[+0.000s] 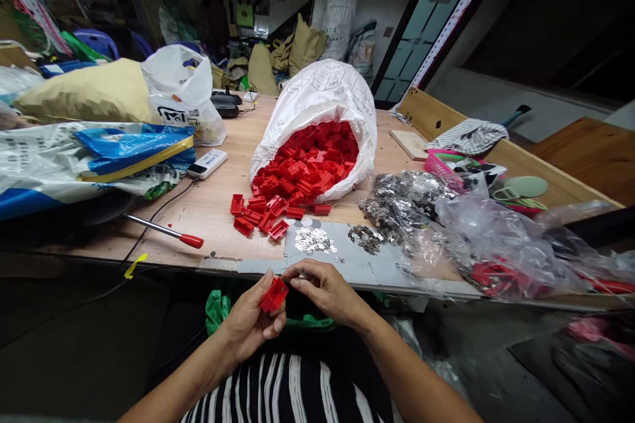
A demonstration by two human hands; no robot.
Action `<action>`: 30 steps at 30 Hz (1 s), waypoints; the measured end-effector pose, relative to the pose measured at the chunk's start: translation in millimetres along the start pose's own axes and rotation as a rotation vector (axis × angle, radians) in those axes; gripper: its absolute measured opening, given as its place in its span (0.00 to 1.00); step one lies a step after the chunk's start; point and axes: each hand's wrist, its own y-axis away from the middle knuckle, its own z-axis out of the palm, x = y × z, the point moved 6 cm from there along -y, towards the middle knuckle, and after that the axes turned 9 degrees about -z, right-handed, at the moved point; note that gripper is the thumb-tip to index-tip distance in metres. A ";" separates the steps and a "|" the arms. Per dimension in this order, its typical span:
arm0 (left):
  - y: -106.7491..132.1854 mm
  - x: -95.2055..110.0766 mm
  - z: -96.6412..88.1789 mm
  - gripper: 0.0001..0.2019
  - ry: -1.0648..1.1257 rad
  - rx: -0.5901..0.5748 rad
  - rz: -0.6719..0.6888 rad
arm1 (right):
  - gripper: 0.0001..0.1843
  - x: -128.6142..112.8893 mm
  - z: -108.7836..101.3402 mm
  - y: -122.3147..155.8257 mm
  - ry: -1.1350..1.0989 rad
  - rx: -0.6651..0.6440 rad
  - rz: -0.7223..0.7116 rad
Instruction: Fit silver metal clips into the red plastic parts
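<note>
Over the table's front edge, my left hand (242, 322) is closed around a small red plastic housing (273, 297), hollow side facing up. My right hand (326, 292) is pinched just to the right of it, fingertips at its edge; whatever is between them is too small to make out. Beyond my hands, loose red housings (253, 213) spill from a white woven sack (364, 120) packed with more. On a grey board (347, 272) lie a heap of small shiny metal pieces (313, 240) and a darker heap of small metal parts (366, 238).
Clear bags of metal parts (397, 201) and crumpled plastic (506, 231) crowd the right side. A rod with a red handle (191, 240) sticks out at left, near a white device (207, 163) with a cable. Large bags (94, 152) fill the left. A green bag (217, 310) hangs below.
</note>
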 end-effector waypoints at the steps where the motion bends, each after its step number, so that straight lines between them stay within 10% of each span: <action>1: 0.0 0.1 0.4 0.20 -0.009 0.008 0.003 | 0.06 3.5 -1.0 0.4 -0.012 0.016 0.030; 16: -4.5 -10.7 -4.8 0.20 -0.302 0.004 -0.116 | 0.13 37.0 29.1 19.9 -0.430 0.057 0.194; 25: 14.1 34.9 13.7 0.17 -0.781 0.130 0.557 | 0.14 55.0 19.0 30.2 -0.476 0.278 0.269; 30: 15.9 34.3 17.7 0.14 -0.791 0.167 0.626 | 0.13 48.8 23.3 30.1 -0.461 0.279 0.265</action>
